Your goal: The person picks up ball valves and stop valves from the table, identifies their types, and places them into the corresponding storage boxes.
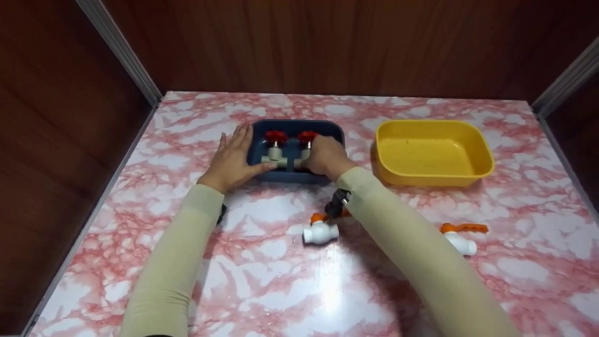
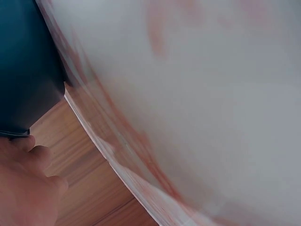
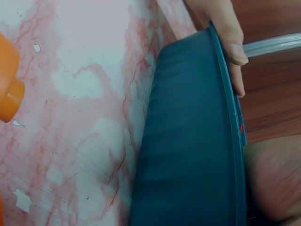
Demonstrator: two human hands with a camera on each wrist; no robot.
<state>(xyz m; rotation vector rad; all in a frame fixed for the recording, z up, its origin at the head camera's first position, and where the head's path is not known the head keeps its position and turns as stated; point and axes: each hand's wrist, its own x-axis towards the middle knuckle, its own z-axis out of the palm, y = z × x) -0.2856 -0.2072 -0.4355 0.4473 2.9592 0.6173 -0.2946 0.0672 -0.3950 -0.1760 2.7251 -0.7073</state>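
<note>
A dark blue bin point(image 1: 299, 177) holds two beige stop valves with red handwheels: a left valve point(image 1: 275, 152) and a right valve point(image 1: 306, 136). Inside the bin's right side, my right hand point(image 1: 329, 155) grips the right valve by its body; most of its fingertips are hidden. Against the bin's left end rests my left hand point(image 1: 232, 161), its fingers extended along the rim and its thumb reaching over the front edge near the left valve. In the right wrist view, the bin wall point(image 3: 188, 132) stands between my left hand point(image 3: 225, 33) and right hand point(image 3: 275, 176).
To the right of the bin stands a yellow bin point(image 1: 435, 180). Nearer on the marbled tabletop point(image 1: 262, 281) lie a white ball valve point(image 1: 321, 232) with an orange handle and another white ball valve point(image 1: 461, 243), partly behind my right sleeve. Dark wooden panels point(image 1: 327, 47) enclose the table.
</note>
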